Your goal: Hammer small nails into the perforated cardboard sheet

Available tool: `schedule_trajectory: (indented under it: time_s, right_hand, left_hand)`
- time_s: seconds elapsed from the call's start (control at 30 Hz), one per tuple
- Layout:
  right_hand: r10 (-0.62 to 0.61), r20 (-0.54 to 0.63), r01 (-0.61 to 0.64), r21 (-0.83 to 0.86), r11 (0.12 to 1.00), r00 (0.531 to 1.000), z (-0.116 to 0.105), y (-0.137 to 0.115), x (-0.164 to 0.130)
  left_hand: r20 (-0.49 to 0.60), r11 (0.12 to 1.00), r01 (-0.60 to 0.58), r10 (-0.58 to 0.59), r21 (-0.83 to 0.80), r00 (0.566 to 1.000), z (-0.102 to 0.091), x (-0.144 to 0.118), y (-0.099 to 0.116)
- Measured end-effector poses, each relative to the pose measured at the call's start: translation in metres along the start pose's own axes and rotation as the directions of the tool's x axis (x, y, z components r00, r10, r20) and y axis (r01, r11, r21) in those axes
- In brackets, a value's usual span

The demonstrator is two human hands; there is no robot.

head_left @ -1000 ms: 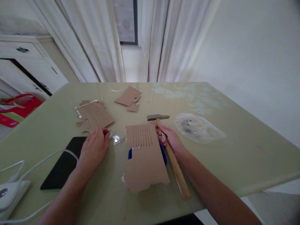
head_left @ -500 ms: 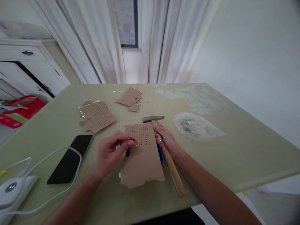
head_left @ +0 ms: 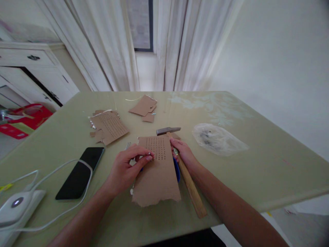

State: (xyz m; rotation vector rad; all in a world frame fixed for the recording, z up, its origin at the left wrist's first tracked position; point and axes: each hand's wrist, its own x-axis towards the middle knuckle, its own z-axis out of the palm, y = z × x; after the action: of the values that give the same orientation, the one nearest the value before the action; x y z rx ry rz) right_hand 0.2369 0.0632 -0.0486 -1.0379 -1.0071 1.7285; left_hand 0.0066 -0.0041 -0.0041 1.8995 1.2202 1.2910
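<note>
Left hand (head_left: 125, 168) pinched at fingertips, right hand (head_left: 183, 153) curled closed, both forearms extended.

No readable text anywhere in view.
The cardboard (head_left: 157, 171) carried only rows of punched holes, no print; the phone (head_left: 80, 172) screen was dark; the red packaging (head_left: 24, 118) at the left edge was too blurred to show any letters, and the white device (head_left: 17, 207) showed only a round mark, with no words or numbers that could be made out.
</note>
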Motion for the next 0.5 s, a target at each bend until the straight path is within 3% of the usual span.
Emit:
schedule_trajectory:
  time_s: [0.3,0.4,0.5]
  right_hand:
    - [-0.022,0.002,0.022,-0.017,1.000,1.000,-0.001,-0.008,-0.005]
    - [-0.078,-0.026,0.077,-0.033,0.996,0.997,-0.003,-0.023,-0.011]
    - [-0.188,-0.029,0.181,-0.161,0.970,0.982,-0.005,-0.048,-0.026]
  left_hand:
    - [0.002,0.993,-0.103,0.103,0.049,0.995,0.001,0.001,0.000]
    - [0.004,0.984,-0.163,0.163,0.070,0.987,0.002,0.001,-0.002]
    - [0.003,0.970,-0.228,0.228,0.085,0.974,0.004,0.000,-0.004]
